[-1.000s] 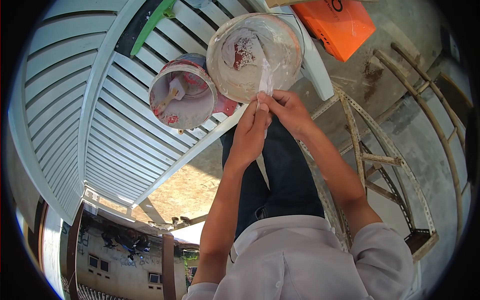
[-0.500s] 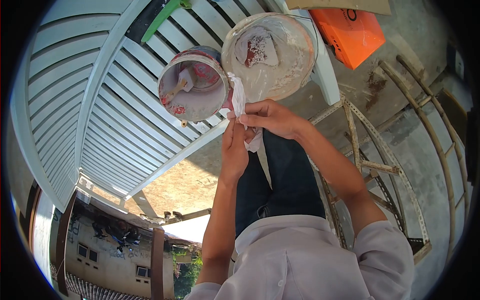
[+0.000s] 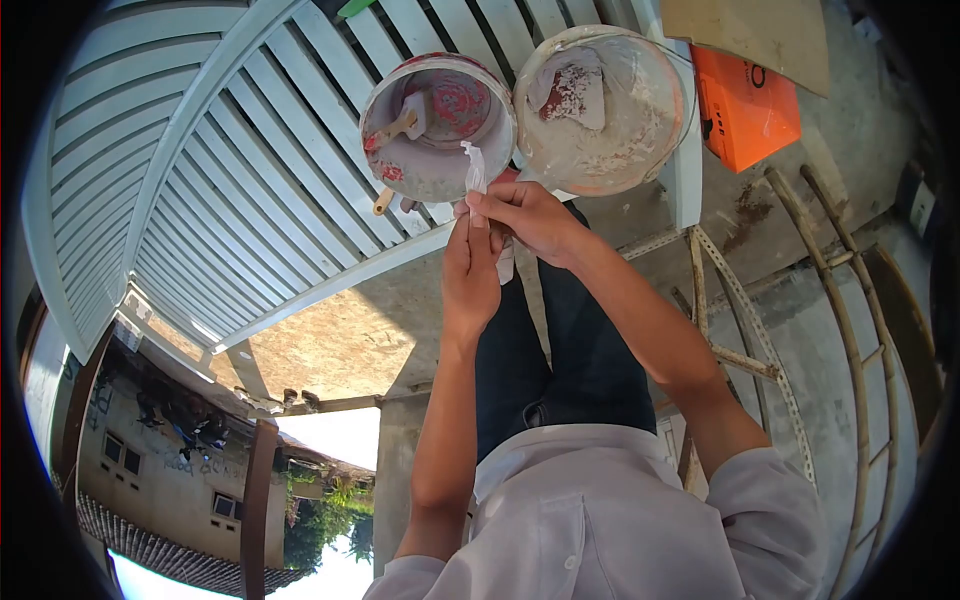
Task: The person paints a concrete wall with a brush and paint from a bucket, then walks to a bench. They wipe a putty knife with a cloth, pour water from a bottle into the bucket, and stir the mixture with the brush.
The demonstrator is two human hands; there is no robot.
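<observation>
Both hands meet in front of my lap on a crumpled, thin white strip (image 3: 474, 165), whose material, plastic or cloth, I cannot make out. Its narrow end stands up above my fingers and its lower part hangs below them. My left hand (image 3: 471, 270) grips it from below, fingers pointing up. My right hand (image 3: 535, 222) pinches it between thumb and index finger. Just beyond the fingers stands a red-stained paint bucket (image 3: 425, 178) with a brush (image 3: 396, 130) inside. A wider bucket (image 3: 640, 150), smeared with pale residue, stands to its right.
The buckets rest on a white slatted bench (image 3: 290, 190). An orange bag (image 3: 745, 110) and a cardboard piece (image 3: 750, 35) lie at upper right. A wooden ladder (image 3: 845, 300) and a perforated metal frame (image 3: 760, 310) are on my right. Another handle (image 3: 383, 201) pokes out beside the paint bucket.
The view has shifted, so the buckets and bench appear farther right and slightly higher. The strip's upper end looks narrower and more bunched. Both hands still hold it close together.
</observation>
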